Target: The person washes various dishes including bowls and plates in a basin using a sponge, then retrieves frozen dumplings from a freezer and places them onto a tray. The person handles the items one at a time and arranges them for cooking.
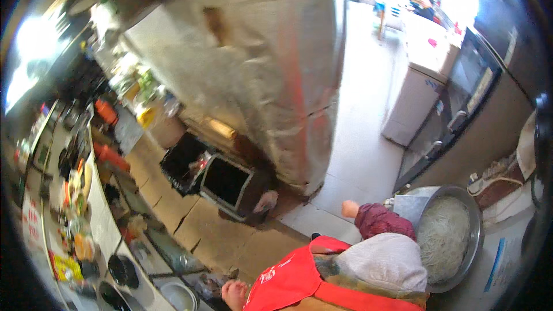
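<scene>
My left hand hangs at the lower edge, beside the red apron. Its fingers look curled, and nothing shows in them. A white bowl on the lower shelf of the counter is the nearest thing to it. My right hand reaches out from a maroon sleeve over the pale floor. It is small and blurred, so its fingers cannot be made out, and no held thing shows. Behind that arm stands a large metal basin full of thin whitish noodle-like strands.
A long counter with bottles, packets and black bowls runs along the left. A black bin stands by the metal-clad wall. To the right are a glass-doored cabinet and a white chest. Tiled floor leads toward a bright room.
</scene>
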### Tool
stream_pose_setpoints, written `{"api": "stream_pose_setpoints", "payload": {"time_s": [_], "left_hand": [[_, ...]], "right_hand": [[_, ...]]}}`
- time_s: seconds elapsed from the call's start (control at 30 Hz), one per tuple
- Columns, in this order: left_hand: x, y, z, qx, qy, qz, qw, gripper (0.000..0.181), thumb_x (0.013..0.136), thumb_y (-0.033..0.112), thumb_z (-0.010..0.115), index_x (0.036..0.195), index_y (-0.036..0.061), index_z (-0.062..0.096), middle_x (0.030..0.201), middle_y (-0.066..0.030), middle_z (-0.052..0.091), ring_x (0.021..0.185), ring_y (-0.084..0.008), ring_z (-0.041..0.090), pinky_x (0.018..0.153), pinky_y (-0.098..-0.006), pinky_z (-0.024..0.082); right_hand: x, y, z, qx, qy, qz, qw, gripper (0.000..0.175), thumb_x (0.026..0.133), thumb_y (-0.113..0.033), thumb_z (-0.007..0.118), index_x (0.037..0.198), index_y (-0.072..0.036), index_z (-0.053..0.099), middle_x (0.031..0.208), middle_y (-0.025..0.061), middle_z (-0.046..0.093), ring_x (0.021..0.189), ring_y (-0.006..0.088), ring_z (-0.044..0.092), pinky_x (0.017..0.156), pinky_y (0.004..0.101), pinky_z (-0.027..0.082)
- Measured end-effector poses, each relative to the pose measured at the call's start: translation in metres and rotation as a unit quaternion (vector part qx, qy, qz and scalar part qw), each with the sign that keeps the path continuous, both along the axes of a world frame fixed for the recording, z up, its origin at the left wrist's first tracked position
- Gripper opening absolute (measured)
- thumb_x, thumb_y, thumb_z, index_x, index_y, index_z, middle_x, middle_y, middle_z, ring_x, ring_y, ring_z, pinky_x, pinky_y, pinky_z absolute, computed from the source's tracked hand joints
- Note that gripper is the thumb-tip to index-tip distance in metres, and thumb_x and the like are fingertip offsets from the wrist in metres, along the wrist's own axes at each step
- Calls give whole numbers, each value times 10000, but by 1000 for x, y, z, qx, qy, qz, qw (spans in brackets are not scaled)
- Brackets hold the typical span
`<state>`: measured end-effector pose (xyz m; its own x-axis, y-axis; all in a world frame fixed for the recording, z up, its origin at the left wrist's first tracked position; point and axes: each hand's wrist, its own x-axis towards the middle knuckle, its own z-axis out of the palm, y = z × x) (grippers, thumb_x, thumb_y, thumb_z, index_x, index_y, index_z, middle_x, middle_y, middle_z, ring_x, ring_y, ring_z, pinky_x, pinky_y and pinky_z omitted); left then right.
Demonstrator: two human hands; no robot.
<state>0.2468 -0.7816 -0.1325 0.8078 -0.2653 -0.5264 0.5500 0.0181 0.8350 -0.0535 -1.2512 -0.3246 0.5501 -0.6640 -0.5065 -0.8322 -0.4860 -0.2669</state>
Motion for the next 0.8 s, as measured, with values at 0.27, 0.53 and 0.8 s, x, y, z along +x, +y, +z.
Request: {"api": "stream_pose_setpoints", "payload": {"time_s": [0.27, 0.53, 0.8], "left_hand": [[-65, -407, -25, 108, 46, -424, 898, 188, 959, 127, 606, 1105, 14, 570, 969, -145, 673, 831, -242, 687, 681, -361, 584], [-28, -565, -123, 422, -21, -601, 679, 186, 964, 161, 601, 1081, 17, 589, 956, -137, 679, 817, -247, 693, 667, -367, 583], [-63, -846, -202, 450, 1, -631, 632, 191, 969, 192, 594, 1044, 17, 600, 929, -134, 678, 794, -244, 692, 645, -367, 580]], "right_hand": [[-151, -194, 34, -4, -117, -230, 966, 243, 832, -217, 617, 912, -24, 742, 946, 235, 716, 907, 395, 704, 815, 471, 568], [-169, -369, 95, 87, -348, -356, 863, 336, 907, -268, 652, 1142, -30, 685, 990, 204, 731, 925, 332, 717, 809, 412, 559], [-153, -657, 77, 16, -321, -268, 908, 298, 924, -263, 631, 1100, -31, 694, 921, 168, 739, 838, 277, 723, 776, 387, 561]]}}
